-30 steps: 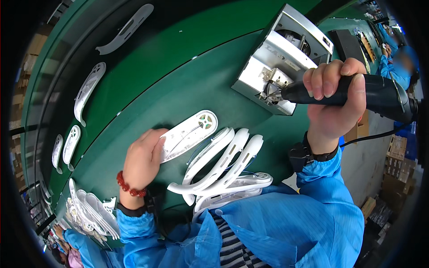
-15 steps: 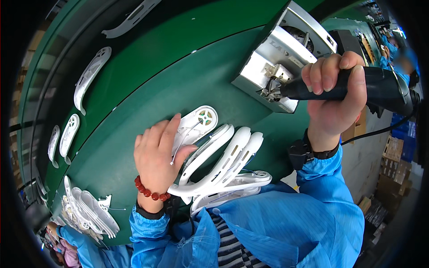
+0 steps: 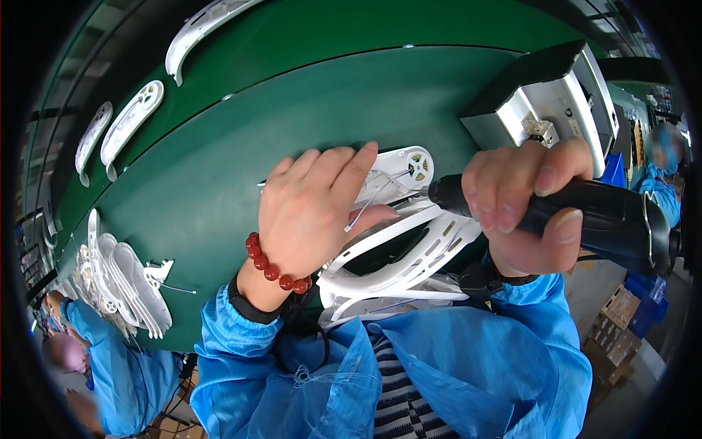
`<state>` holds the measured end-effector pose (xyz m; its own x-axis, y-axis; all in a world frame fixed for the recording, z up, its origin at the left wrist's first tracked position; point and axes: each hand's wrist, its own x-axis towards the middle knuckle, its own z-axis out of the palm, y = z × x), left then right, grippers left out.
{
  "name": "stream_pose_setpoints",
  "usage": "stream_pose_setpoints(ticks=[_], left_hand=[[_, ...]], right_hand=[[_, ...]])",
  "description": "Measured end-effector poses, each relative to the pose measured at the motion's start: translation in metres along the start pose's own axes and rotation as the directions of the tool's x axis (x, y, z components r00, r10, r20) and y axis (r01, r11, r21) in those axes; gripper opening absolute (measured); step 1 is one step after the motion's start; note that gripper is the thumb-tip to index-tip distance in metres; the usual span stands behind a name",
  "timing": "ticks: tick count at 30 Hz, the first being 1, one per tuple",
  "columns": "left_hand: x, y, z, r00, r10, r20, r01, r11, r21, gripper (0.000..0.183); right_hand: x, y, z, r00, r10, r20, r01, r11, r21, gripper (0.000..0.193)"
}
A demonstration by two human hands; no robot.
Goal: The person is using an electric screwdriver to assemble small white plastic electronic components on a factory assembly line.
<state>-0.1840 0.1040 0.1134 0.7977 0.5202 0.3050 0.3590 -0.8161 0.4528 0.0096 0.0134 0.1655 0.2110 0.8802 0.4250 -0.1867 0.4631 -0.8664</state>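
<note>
My left hand (image 3: 311, 208) lies over a long white plastic shell (image 3: 398, 162), holding it against the table. Its fingers and palm hide much of the shell, and the thumb is on the near side. At the shell's exposed end is a round spoked hub, and a thin white cable with a small plug (image 3: 346, 227) runs across it. Gripped in my right hand (image 3: 523, 197) is a black electric screwdriver (image 3: 603, 219). The screwdriver's nose points left at the shell, close to the hub; its tip is hard to make out. Curved white frames (image 3: 409, 267) lie nearest my body.
A metal screw feeder box (image 3: 512, 110) stands at the back right. Stacked white shells (image 3: 128, 282) lie at the left, beside a small white part with a wire (image 3: 159, 272). More shells (image 3: 131, 128) lie on the green strip beyond. Another person's blue sleeve (image 3: 128, 373) shows lower left.
The screwdriver in my right hand has moved from the metal feeder box down and left to the shell. The view has turned, and my left hand stays on the shell.
</note>
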Motion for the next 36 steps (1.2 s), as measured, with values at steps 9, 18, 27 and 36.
stream_pose_setpoints(ticks=[9,18,27,36], left_hand=[[-0.003,-0.003,-0.001,1.0,-0.017,0.009,0.017,1.0,0.0,0.064],[0.0,-0.001,-0.003,0.999,-0.028,0.028,0.028,1.0,0.0,0.066],[-0.011,0.0,-0.008,1.0,0.004,0.008,-0.004,1.0,0.025,0.065],[-0.016,-0.002,-0.015,0.999,0.033,0.007,-0.033,0.999,0.04,0.063]], right_hand=[[-0.002,0.008,0.008,0.992,0.103,-0.073,-0.096,0.992,0.082,0.035],[-0.014,0.014,0.016,1.0,0.002,0.01,-0.002,1.0,-0.022,0.036],[-0.01,-0.047,-0.014,0.966,-0.244,-0.083,0.243,0.97,-0.024,0.027],[-0.017,-0.069,-0.046,0.932,-0.308,-0.194,0.264,0.939,-0.22,0.03]])
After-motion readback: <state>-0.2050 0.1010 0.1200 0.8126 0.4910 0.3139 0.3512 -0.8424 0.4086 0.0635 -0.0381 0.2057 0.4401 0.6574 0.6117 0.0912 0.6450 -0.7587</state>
